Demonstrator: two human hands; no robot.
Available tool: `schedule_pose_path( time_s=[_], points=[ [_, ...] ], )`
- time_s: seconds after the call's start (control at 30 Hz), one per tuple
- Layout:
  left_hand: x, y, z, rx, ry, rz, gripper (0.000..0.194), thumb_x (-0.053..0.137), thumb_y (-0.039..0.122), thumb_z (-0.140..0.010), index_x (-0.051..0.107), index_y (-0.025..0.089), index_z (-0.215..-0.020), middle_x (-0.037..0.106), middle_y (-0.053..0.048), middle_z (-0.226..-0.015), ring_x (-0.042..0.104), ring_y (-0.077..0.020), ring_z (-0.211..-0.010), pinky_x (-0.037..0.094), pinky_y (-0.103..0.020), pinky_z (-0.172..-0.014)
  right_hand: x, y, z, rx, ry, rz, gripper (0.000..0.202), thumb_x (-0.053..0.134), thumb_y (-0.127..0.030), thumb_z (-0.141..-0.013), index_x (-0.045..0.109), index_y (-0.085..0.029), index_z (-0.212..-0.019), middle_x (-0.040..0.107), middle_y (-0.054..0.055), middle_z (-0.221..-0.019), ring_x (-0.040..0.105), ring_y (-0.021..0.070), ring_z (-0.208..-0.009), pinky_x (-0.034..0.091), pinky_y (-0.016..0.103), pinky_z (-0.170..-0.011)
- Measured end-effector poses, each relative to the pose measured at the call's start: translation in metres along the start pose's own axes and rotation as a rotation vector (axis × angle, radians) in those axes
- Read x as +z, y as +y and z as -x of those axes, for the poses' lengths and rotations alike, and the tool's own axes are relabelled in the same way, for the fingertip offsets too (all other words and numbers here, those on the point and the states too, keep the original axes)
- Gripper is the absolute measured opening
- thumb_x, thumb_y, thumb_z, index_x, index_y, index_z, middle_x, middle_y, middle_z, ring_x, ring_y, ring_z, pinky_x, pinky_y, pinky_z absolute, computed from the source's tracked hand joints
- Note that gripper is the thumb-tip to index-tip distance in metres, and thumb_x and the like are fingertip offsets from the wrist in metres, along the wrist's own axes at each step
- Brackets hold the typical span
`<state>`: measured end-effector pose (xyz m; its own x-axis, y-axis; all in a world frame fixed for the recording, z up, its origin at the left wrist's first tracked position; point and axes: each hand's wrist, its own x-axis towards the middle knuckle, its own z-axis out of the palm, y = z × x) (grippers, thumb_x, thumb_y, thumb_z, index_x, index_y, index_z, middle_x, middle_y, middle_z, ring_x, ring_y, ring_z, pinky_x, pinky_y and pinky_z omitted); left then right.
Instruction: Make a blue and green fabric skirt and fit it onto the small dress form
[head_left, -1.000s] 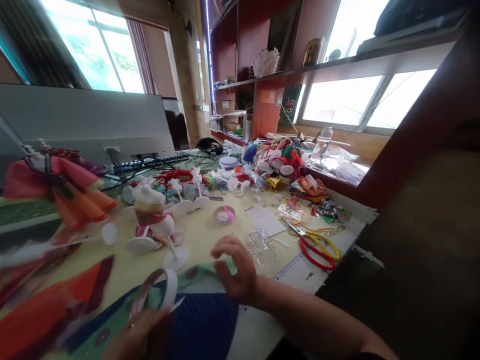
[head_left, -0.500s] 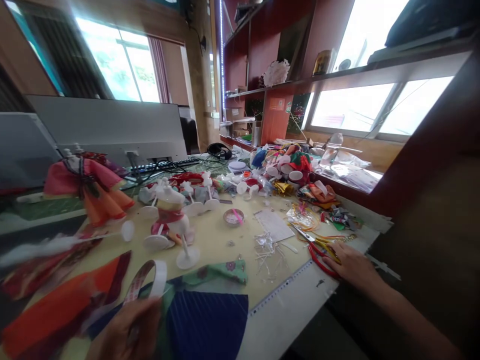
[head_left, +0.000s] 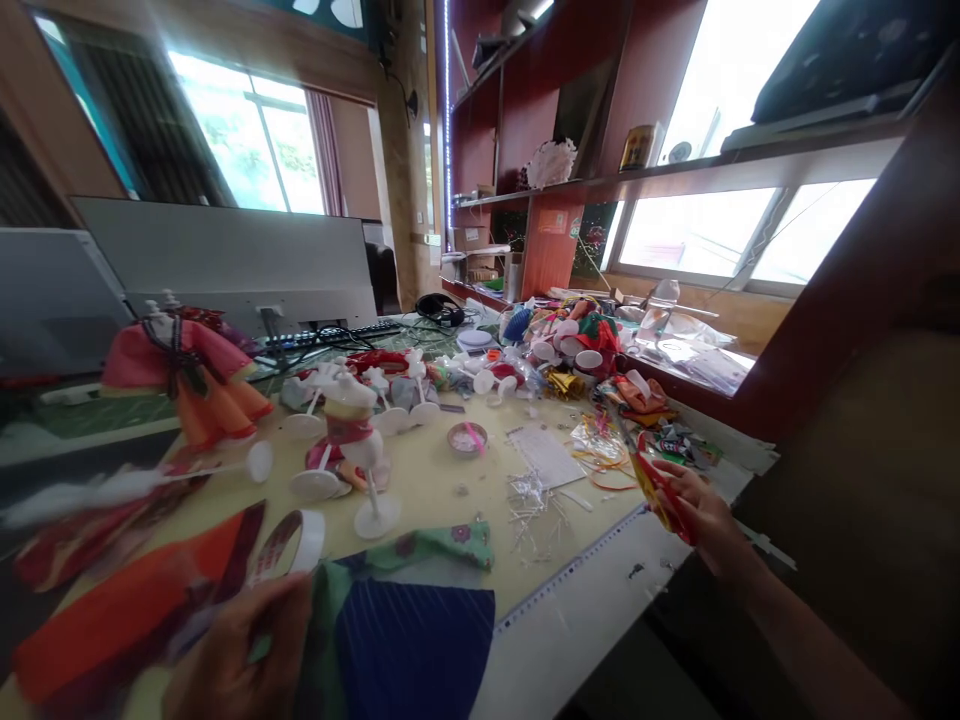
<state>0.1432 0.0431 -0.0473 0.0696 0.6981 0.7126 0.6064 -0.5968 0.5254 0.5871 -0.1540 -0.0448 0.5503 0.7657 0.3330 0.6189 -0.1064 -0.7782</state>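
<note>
My left hand [head_left: 244,645] is at the lower left, its fingers closed on a roll of white tape [head_left: 313,540], which rises above the fingertips. Beside it, a dark blue pleated cloth piece [head_left: 416,640] and a green flowered strip [head_left: 450,545] lie on the table. On the right, my right hand [head_left: 701,510] is closed around scissors [head_left: 660,495] with red and yellow handles. They are raised above the table, blurred, with the blades pointing up and away. A clear ruler [head_left: 570,565] lies along the table below them.
White stands [head_left: 375,515] and a dressed figure [head_left: 180,370] stand at the left. A small round dish [head_left: 466,437] sits mid-table near loose clear sticks [head_left: 536,510]. Orange cloth [head_left: 142,615] lies at the left. Fabric pieces [head_left: 585,330] pile at the back, below red shelving [head_left: 551,250].
My right hand has lifted the scissors off the table and turned them more upright. My left hand and the tape roll have shifted slightly up and left.
</note>
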Motion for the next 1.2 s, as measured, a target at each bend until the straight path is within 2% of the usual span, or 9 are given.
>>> schedule_pose_path(
  time_s=[0.1,0.17,0.33,0.43,0.6,0.7,0.83,1.0,1.2],
  points=[
    [-0.006,0.016,-0.004,0.017,-0.002,-0.027,0.017,0.058,0.037,-0.080,0.062,0.020,-0.083,0.067,0.000,-0.065,0.065,-0.0172,-0.056,0.051,-0.027,-0.056,0.024,-0.033,-0.004,-0.070,-0.092,-0.443,0.048,0.052,-0.047,-0.085,0.039,-0.026,-0.126,0.053,0.001,-0.080,0.055,0.0135,-0.059,0.053,0.042,-0.077],
    [-0.007,0.022,-0.005,0.006,0.006,0.053,0.016,0.058,0.036,-0.079,0.061,0.020,-0.083,0.065,0.002,-0.060,0.063,-0.0144,-0.052,0.050,-0.023,-0.053,0.044,-0.058,-0.004,-0.180,-0.180,-0.552,0.053,0.053,-0.051,-0.083,0.037,-0.030,-0.129,0.051,0.001,-0.080,0.053,0.0134,-0.059,0.051,0.045,-0.082],
    [-0.006,0.028,-0.007,-0.241,-0.019,0.287,0.016,0.057,0.034,-0.081,0.058,0.018,-0.084,0.059,0.004,-0.056,0.056,-0.0105,-0.046,0.046,-0.019,-0.044,0.098,-0.114,0.005,-0.463,-0.418,-0.347,0.069,0.047,-0.062,-0.082,0.025,-0.030,-0.138,0.053,0.006,-0.093,0.058,0.0206,-0.082,0.050,0.043,-0.085],
    [-0.006,0.029,-0.010,-0.353,-0.035,0.429,0.018,0.057,0.036,-0.081,0.056,0.018,-0.082,0.055,0.005,-0.055,0.053,-0.0100,-0.047,0.043,-0.018,-0.043,0.127,-0.146,0.007,-0.554,-0.567,-0.179,0.080,0.064,-0.061,-0.070,0.031,-0.027,-0.135,0.050,0.010,-0.114,0.055,0.0255,-0.099,0.048,0.039,-0.086],
    [-0.008,0.033,-0.018,-0.493,0.004,0.614,0.025,0.063,0.040,-0.075,0.055,0.017,-0.077,0.052,0.005,-0.052,0.048,-0.0082,-0.044,0.037,-0.016,-0.040,0.170,-0.187,0.000,-0.632,-0.633,-0.042,0.077,0.078,-0.048,-0.060,0.044,-0.024,-0.124,0.053,0.006,-0.105,0.056,0.0205,-0.089,0.047,0.031,-0.080],
    [-0.008,0.032,-0.023,-0.566,0.033,0.694,0.028,0.065,0.042,-0.073,0.054,0.017,-0.076,0.051,0.006,-0.051,0.042,-0.0060,-0.041,0.035,-0.015,-0.038,0.190,-0.192,0.000,-0.649,-0.628,-0.043,0.074,0.078,-0.047,-0.060,0.046,-0.022,-0.123,0.054,0.006,-0.102,0.056,0.0191,-0.085,0.047,0.031,-0.078],
    [-0.009,0.028,-0.025,-0.613,0.023,0.748,0.028,0.066,0.042,-0.073,0.053,0.017,-0.076,0.052,0.006,-0.052,0.041,-0.0056,-0.042,0.035,-0.014,-0.039,0.203,-0.179,0.004,-0.656,-0.600,-0.023,0.072,0.078,-0.044,-0.063,0.046,-0.021,-0.123,0.056,0.008,-0.101,0.056,0.0207,-0.086,0.048,0.031,-0.076],
    [-0.009,0.029,-0.022,-0.633,0.006,0.788,0.027,0.066,0.041,-0.073,0.053,0.018,-0.076,0.053,0.006,-0.052,0.042,-0.0050,-0.041,0.034,-0.014,-0.038,0.204,-0.164,0.005,-0.709,-0.543,0.080,0.069,0.078,-0.045,-0.063,0.050,-0.023,-0.122,0.058,0.009,-0.101,0.057,0.0239,-0.088,0.048,0.034,-0.074],
    [-0.008,0.032,-0.021,-0.625,-0.017,0.807,0.025,0.066,0.039,-0.074,0.053,0.018,-0.076,0.053,0.006,-0.052,0.042,-0.0047,-0.041,0.033,-0.014,-0.038,0.203,-0.167,0.006,-0.741,-0.549,0.087,0.064,0.075,-0.044,-0.068,0.048,-0.023,-0.122,0.060,0.008,-0.099,0.058,0.0230,-0.086,0.048,0.034,-0.074]
  ],
)
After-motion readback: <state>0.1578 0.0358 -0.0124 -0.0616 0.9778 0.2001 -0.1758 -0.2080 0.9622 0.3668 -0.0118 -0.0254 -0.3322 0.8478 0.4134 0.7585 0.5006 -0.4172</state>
